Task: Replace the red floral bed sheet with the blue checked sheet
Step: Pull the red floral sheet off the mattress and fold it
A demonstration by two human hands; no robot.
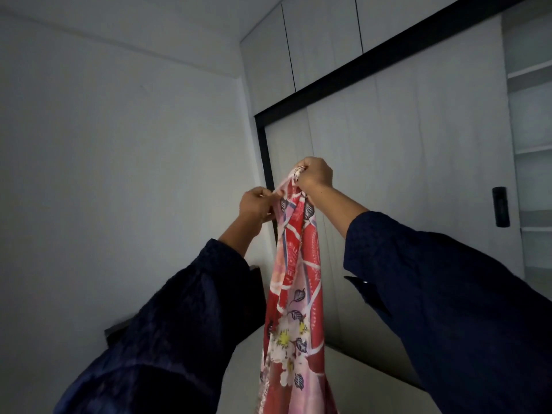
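The red floral bed sheet (295,282) hangs in a long bunched column from both raised hands, down past the bottom edge of the view. My right hand (315,174) grips its top corner in a fist, held highest. My left hand (258,206) pinches an edge of the sheet just below and to the left. Both arms are in dark blue sleeves. The blue checked sheet and the bed are out of view.
A plain white wall (119,159) fills the left. Ahead stands a white wardrobe with sliding doors (403,174) framed in black, and open shelves (531,144) at the far right. A dark piece of furniture (119,330) shows behind my left sleeve.
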